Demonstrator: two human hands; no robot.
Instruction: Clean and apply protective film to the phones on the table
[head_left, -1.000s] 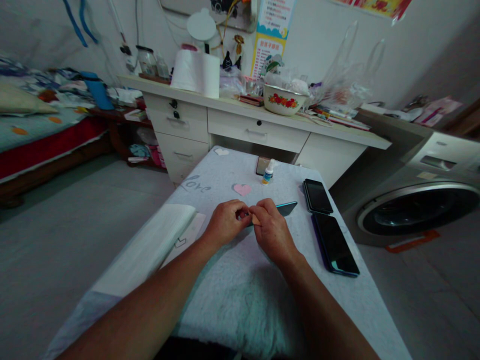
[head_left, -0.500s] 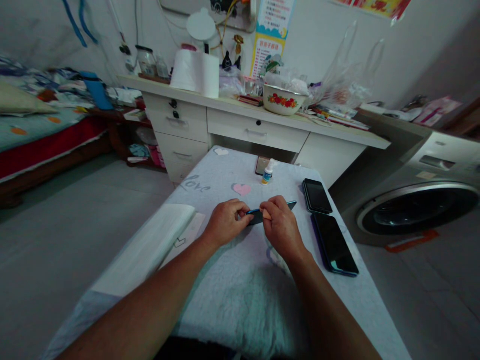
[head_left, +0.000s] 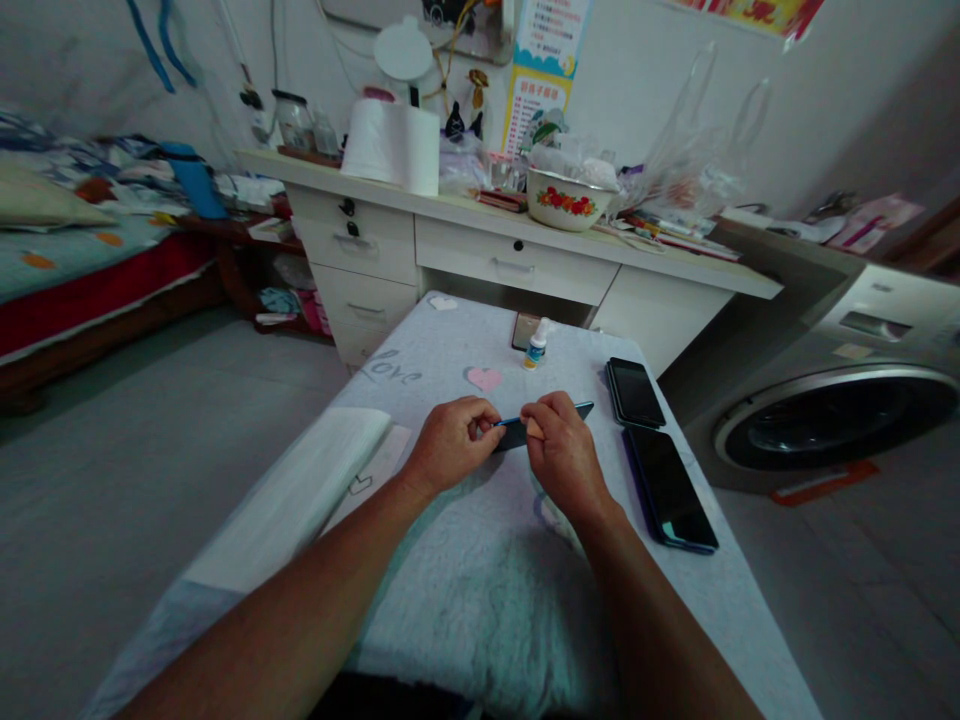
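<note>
A thin dark phone (head_left: 512,435) with a bluish edge is tilted up off the cloth in the middle of the table. My left hand (head_left: 455,443) pinches its left end between thumb and fingers. Closed at the phone's right part is my right hand (head_left: 562,445), with a small orange-tan piece (head_left: 534,429) showing at its thumb; what that piece is I cannot make out. The phone's middle is partly covered by my fingers. Beyond the hands stands a small white-capped bottle (head_left: 535,345) with a blue and yellow label, beside another phone (head_left: 525,330) lying flat.
On the table's right side lie a smaller black device (head_left: 634,391) and a larger dark one (head_left: 670,488). A white sheet or roll (head_left: 300,500) lies along the left. Behind are a cluttered desk (head_left: 450,208) with a flowered bowl (head_left: 568,200) and, right, a washing machine (head_left: 847,350).
</note>
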